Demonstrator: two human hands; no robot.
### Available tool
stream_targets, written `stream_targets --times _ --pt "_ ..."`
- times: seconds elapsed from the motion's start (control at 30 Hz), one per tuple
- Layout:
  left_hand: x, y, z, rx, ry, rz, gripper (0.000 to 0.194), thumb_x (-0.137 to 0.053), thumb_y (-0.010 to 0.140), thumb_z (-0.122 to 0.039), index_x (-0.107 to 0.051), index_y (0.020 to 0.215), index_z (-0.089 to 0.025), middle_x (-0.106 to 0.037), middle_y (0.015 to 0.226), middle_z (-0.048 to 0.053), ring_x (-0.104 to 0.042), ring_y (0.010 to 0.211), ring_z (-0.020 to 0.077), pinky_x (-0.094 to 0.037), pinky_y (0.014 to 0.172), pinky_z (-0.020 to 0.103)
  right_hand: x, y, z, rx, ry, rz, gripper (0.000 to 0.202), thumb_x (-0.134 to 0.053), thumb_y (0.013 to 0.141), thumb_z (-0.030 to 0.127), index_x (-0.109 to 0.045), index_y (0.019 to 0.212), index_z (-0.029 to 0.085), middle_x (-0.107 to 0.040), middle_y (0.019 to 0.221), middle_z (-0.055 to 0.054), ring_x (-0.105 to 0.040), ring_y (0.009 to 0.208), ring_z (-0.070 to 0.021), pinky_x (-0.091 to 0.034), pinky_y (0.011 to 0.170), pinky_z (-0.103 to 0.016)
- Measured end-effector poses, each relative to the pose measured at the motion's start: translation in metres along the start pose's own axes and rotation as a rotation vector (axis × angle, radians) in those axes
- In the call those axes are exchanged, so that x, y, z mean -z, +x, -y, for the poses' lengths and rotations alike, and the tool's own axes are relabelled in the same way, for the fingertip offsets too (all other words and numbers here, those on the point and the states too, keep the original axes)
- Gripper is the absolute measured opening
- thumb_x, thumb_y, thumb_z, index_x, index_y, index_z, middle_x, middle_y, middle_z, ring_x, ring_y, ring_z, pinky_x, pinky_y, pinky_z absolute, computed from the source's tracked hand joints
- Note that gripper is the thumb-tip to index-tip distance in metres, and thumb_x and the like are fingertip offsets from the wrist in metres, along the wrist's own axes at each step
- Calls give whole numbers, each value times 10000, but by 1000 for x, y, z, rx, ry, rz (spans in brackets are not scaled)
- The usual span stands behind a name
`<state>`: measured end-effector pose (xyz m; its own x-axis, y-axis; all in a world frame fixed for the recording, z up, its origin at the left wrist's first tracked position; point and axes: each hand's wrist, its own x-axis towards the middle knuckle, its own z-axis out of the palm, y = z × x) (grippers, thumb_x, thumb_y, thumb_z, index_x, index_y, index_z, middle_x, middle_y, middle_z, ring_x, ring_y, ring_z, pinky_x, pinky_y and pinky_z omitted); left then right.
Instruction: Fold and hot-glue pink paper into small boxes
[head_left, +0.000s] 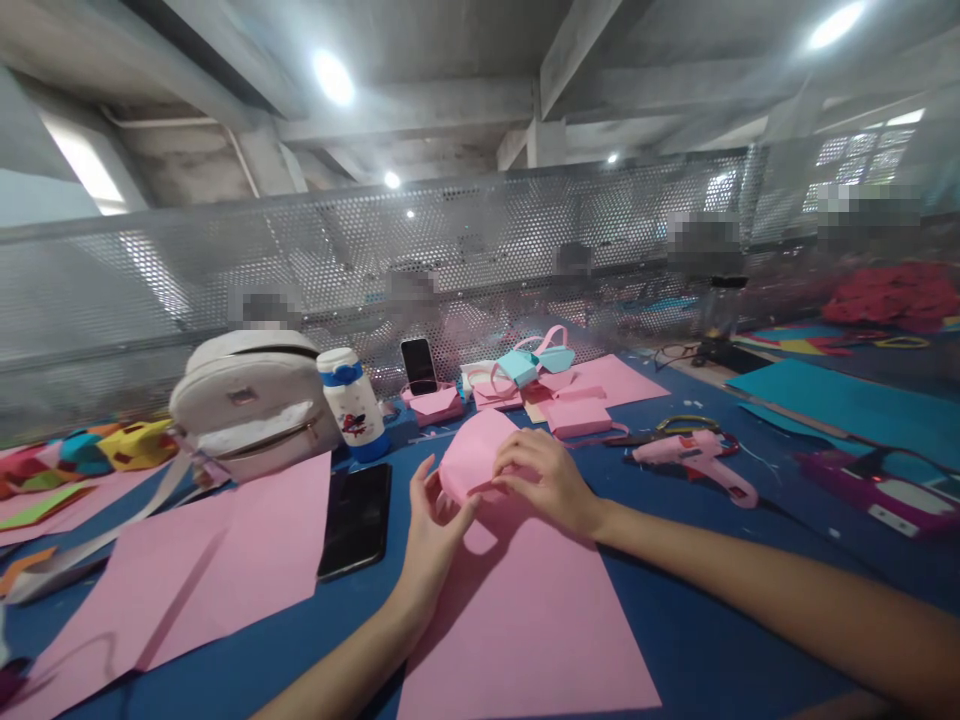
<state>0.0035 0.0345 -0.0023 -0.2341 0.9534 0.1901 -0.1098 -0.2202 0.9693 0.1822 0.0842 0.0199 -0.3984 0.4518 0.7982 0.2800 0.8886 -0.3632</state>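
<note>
Head view: both hands are over the middle of the desk (757,610), holding a pink piece (474,445) of curved card just above a sheet (540,640) that runs from beneath them toward the near edge. The left hand (435,515) has the piece's left side between thumb and spread fingers, a fairly wide, cupping hold; the right hand (551,480) grips more narrowly, its thumb and fingertips gathered on the piece's right side. The step in hand looks like shaping: the card bulges upward between the hands, and a rounded flap shows below the fingertips. Whether any edge is creased or stuck is too small to tell. As a judgement, the next move calls for a steady left hand, so that the curve is not crushed, and a light, exact pinch from the right, with the fingertips kept close to the edge being worked. The glue gun (694,455) lies apart from the hands, toward the desk's right edge, its nozzle pointing left; the right hand would have to let go to reach it. A phone (356,525) lies left of the left hand, and toward the far edge stand a bottle (354,410) and several small pink boxes (437,406), well clear of the fingers.
</note>
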Motion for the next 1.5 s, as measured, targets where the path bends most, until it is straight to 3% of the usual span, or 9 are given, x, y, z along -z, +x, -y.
stream_targets --times 0.2,0.37,0.53,0.77,0.97,1.23,1.5 --pt "-1 -1 0 20 -25 -23 820 -864 604 -406 -412 1275 -270 -529 1320 121 -506 1297 322 -414 1071 453 -2 0 0 23 -32 26 130 -598 965 222 -635 841 206 -685 907 -18 -587 864 -197 -357 780 -348" --pt "0 -5 -6 54 -20 -38 715 -787 733 -431 -399 1316 -287 -527 1350 110 -496 1305 304 -361 1105 489 2 2 -7 16 -46 -3 173 -567 984 301 -637 854 212 -681 899 -26 -586 880 -207 -367 821 -368" --pt "1 -5 -6 86 -56 -45 725 -790 741 -434 -399 1334 -292 -498 1382 113 -491 1307 304 -342 1116 511 3 2 -10 12 -82 -31 158 -557 984 284 -622 859 213 -670 901 -34 -575 891 -217 -383 824 -375" --pt "7 1 4 125 -183 -88 565 -714 807 -511 -465 1289 -351 -512 1308 42 -505 1269 217 -358 1108 399 2 -6 -5 52 -221 -123 150 -519 991 281 -644 931 225 -634 948 -55 -556 932 -239 -360 865 -405" --pt "5 1 2 136 -260 -30 508 -687 812 -546 -481 1236 -356 -574 1246 16 -565 1187 179 -383 1088 374 -1 -6 -2 20 -127 -62 200 -531 997 342 -688 1071 242 -653 955 -45 -566 904 -223 -373 849 -392" --pt "2 -3 0 154 -287 72 572 -666 824 -564 -426 1301 -360 -599 1252 33 -559 1241 201 -346 1124 413 -4 -4 6 -98 44 -133 171 -663 921 364 -741 844 233 -705 811 -19 -608 786 -193 -400 780 -370" --pt "0 -5 -3 179 -314 119 617 -721 783 -557 -453 1290 -329 -584 1293 52 -569 1233 220 -317 1147 435 -4 -3 8 -137 102 -190 145 -726 870 343 -747 782 230 -701 775 -17 -607 771 -200 -429 761 -367"
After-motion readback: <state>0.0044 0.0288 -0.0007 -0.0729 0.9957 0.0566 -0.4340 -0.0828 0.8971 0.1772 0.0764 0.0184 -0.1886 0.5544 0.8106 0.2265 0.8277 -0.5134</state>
